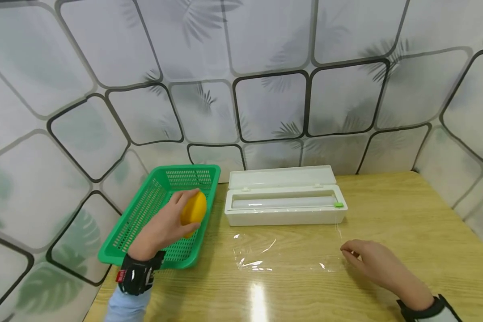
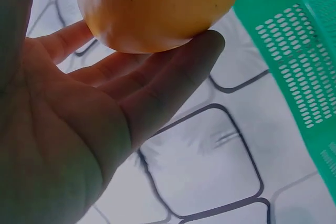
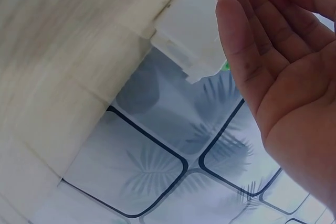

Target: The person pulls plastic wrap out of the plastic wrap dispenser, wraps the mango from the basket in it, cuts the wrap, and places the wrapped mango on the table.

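Note:
A rounded yellow-orange fruit (image 1: 194, 209) is in my left hand (image 1: 161, 230), held over the right side of the green plastic basket (image 1: 116, 235). The left wrist view shows this fruit (image 2: 157, 9) close up, small dark specks on its skin, my fingers curved against its side. My right hand (image 1: 372, 264) hovers low over the table with loosely bent fingers, thumb tip near the fingertips. Its fingertips are by the right edge of a clear film sheet (image 1: 261, 264) spread on the table. In the right wrist view, no object shows in this hand (image 3: 299, 72).
Behind the film stands a white film dispenser box (image 1: 285, 218), lid raised, with a film roll (image 1: 283, 202) inside and a green slider (image 1: 338, 205) at its right end. Patterned sheeting (image 1: 273, 107) walls in the back and sides of the wooden table (image 1: 406, 219).

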`<state>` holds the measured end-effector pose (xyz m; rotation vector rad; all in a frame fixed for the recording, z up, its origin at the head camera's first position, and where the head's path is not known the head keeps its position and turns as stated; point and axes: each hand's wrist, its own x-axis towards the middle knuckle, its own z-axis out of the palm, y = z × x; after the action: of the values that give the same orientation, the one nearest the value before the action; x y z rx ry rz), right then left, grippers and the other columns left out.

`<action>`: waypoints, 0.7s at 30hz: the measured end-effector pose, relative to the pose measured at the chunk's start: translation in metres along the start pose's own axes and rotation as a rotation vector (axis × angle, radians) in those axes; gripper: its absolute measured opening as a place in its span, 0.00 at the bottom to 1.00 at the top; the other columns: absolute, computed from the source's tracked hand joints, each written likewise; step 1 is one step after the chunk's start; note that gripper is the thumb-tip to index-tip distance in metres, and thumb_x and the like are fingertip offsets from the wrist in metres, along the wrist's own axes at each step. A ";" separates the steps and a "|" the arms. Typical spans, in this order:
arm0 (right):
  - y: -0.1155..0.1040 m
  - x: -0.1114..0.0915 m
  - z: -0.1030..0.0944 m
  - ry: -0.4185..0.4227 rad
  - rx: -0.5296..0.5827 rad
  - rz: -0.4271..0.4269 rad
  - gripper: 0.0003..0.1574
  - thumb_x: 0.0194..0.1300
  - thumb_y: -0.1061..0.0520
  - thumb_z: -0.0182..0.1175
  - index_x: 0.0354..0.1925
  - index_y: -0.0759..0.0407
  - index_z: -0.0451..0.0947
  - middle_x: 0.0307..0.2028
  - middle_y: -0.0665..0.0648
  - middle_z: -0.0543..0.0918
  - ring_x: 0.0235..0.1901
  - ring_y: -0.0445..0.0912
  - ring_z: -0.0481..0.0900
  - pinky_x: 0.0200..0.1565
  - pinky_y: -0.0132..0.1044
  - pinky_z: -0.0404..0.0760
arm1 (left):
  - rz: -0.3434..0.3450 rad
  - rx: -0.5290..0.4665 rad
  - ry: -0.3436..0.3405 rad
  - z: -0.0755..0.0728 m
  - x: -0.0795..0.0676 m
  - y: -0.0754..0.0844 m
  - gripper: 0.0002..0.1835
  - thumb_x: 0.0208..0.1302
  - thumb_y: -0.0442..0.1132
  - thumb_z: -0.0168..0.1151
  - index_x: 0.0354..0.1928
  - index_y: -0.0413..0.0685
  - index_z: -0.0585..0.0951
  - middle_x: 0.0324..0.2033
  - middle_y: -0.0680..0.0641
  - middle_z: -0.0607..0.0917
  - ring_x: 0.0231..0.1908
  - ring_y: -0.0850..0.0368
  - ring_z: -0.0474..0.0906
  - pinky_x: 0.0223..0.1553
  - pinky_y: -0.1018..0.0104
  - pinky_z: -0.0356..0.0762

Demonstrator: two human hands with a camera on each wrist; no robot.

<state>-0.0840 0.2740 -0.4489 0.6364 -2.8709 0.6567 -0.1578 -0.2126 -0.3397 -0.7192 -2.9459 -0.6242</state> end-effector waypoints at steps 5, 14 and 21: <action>-0.005 0.009 -0.003 0.002 0.015 -0.013 0.04 0.63 0.61 0.66 0.37 0.54 0.85 0.31 0.42 0.84 0.29 0.32 0.79 0.30 0.34 0.79 | 0.039 -0.007 0.074 0.000 -0.006 0.012 0.45 0.59 0.41 0.73 0.74 0.51 0.58 0.66 0.37 0.66 0.47 0.45 0.77 0.41 0.54 0.83; -0.011 0.021 -0.011 0.014 0.003 0.017 0.05 0.63 0.61 0.65 0.38 0.55 0.85 0.32 0.43 0.85 0.30 0.35 0.80 0.30 0.35 0.80 | 0.075 -0.016 0.200 0.006 -0.012 0.031 0.45 0.56 0.38 0.75 0.73 0.48 0.61 0.66 0.37 0.66 0.49 0.40 0.77 0.43 0.48 0.83; -0.015 0.031 -0.015 0.034 0.022 0.006 0.06 0.64 0.61 0.65 0.40 0.55 0.85 0.32 0.42 0.84 0.31 0.35 0.80 0.31 0.35 0.80 | 0.097 0.006 0.226 0.015 -0.011 0.043 0.44 0.55 0.39 0.76 0.72 0.48 0.63 0.66 0.37 0.67 0.48 0.41 0.79 0.41 0.51 0.84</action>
<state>-0.1050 0.2572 -0.4231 0.6140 -2.8391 0.6940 -0.1279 -0.1761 -0.3387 -0.7326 -2.6895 -0.6419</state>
